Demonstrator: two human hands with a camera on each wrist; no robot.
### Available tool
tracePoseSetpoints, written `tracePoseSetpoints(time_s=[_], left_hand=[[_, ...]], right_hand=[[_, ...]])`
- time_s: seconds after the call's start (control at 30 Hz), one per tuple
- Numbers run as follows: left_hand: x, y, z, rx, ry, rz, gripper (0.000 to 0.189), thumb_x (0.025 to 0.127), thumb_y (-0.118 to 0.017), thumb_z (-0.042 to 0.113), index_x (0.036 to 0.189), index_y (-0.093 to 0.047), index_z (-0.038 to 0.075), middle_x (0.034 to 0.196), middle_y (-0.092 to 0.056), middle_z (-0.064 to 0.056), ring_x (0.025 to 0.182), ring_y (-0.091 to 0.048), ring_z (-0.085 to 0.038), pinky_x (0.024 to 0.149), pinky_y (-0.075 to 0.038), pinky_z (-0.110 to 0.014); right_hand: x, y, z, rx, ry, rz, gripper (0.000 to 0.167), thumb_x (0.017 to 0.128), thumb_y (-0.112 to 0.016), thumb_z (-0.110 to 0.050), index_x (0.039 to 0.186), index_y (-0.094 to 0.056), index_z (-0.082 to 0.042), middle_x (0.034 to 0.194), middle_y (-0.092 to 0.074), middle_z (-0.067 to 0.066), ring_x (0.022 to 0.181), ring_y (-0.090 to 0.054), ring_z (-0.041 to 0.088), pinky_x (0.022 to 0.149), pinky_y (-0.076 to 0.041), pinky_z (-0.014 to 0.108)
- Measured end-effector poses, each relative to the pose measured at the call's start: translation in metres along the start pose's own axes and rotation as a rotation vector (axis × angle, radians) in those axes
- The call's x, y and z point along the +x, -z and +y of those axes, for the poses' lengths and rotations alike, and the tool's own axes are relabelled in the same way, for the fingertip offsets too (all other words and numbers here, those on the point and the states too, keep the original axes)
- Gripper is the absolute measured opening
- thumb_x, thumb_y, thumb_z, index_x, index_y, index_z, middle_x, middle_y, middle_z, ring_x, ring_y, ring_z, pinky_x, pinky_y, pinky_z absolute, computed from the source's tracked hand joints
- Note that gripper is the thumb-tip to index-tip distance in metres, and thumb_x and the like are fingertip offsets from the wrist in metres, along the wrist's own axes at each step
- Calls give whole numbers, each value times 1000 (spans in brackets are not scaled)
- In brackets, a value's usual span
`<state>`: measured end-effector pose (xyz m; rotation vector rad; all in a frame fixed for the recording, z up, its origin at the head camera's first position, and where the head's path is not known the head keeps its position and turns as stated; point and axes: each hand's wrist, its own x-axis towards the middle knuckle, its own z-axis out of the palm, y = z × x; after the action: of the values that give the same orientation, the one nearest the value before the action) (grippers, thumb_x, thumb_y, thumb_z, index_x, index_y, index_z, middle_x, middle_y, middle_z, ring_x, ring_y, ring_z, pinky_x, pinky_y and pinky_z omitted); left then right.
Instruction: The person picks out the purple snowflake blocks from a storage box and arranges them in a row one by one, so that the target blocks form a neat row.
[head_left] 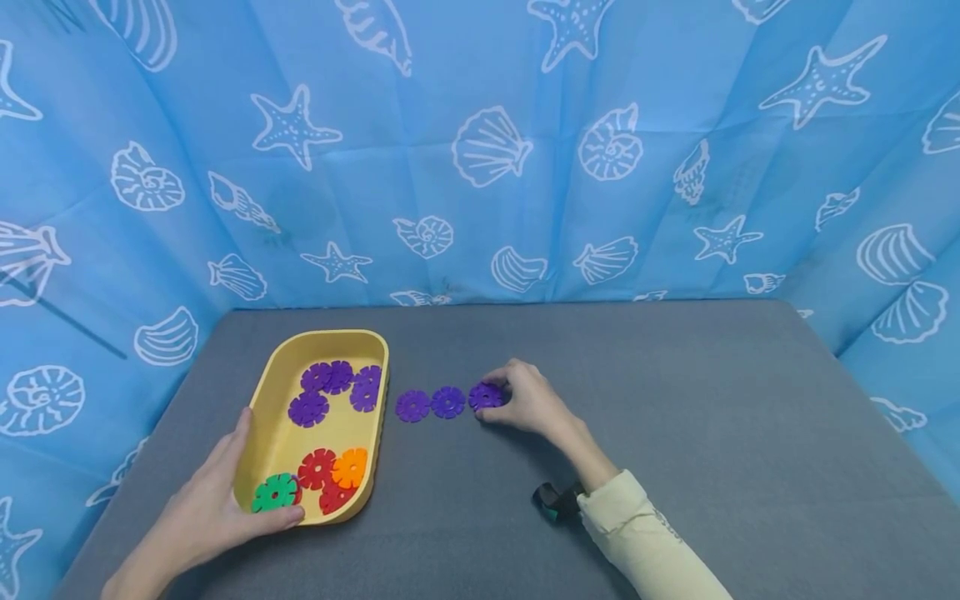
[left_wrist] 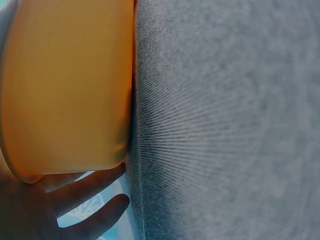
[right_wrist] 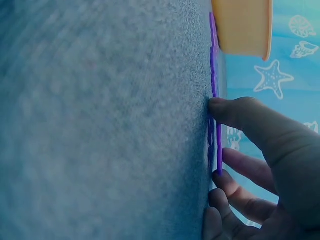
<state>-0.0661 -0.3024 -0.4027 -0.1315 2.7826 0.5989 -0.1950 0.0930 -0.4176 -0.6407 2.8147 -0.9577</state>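
Between the thumb and fingers of my right hand [head_left: 528, 400] is a purple notched disc [head_left: 485, 396], pinched by its edges. The right wrist view shows this purple disc [right_wrist: 219, 145] edge-on, close to the cloth. To its left two more purple discs [head_left: 447, 402] lie flat in a row. My left hand [head_left: 210, 500] holds the near left corner of a yellow tray [head_left: 381, 400], thumb over the rim and fingers along the outer side. Inside the tray are several purple discs [head_left: 308, 409] at the back, with green [head_left: 275, 493], red [head_left: 317, 468] and orange [head_left: 350, 468] ones at the front.
A grey cloth [head_left: 675, 400] covers the table. Behind it hangs a blue curtain [head_left: 555, 208] printed with white shells and starfish. A black strap-like device [head_left: 557, 502] sits at my right wrist, beside the pale sleeve [head_left: 637, 525].
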Motion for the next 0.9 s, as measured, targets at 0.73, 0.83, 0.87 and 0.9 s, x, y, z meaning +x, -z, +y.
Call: tracePoseSetpoints(time_s=[0.73,0.83,0.87,0.9], left_hand=[[-3,-2,1,-13,-6,3,144,74,-77,70,160,20,7,158,-20,-36,118,-49,-44,89,-56,-64],[-3,-2,1,-13,-9,7,145,74,-77,70,160,21,7,158,-19,-36,118,-48,-45,89,-56,-64],[-3,-2,1,-13,-9,8,145,74,-77,70,160,21,7,158,-19,-36,118,-48,-45,89,-56,-65],[-3,-2,0,-14,-10,7,144,75,-77,70,160,21,7,158,-19,-37,118,-48,-45,88,-56,-65]], right_hand=[[1,-5,-1,20,-62,-18,51,79,-89,-25,122,-73,-3,109,-67,12,99,-62,24,89,-55,42],[0,-4,-1,21,-63,-17,52,79,-89,-26,123,-73,-3,109,-67,12,98,-61,23,89,-55,41],[0,-4,-2,23,-62,-14,53,79,-89,-27,123,-73,-3,109,-68,12,98,-61,23,89,-55,41],[0,-4,-3,29,-59,-9,53,78,-89,-27,123,-72,-3,110,-68,12,98,-62,23,90,-55,41]])
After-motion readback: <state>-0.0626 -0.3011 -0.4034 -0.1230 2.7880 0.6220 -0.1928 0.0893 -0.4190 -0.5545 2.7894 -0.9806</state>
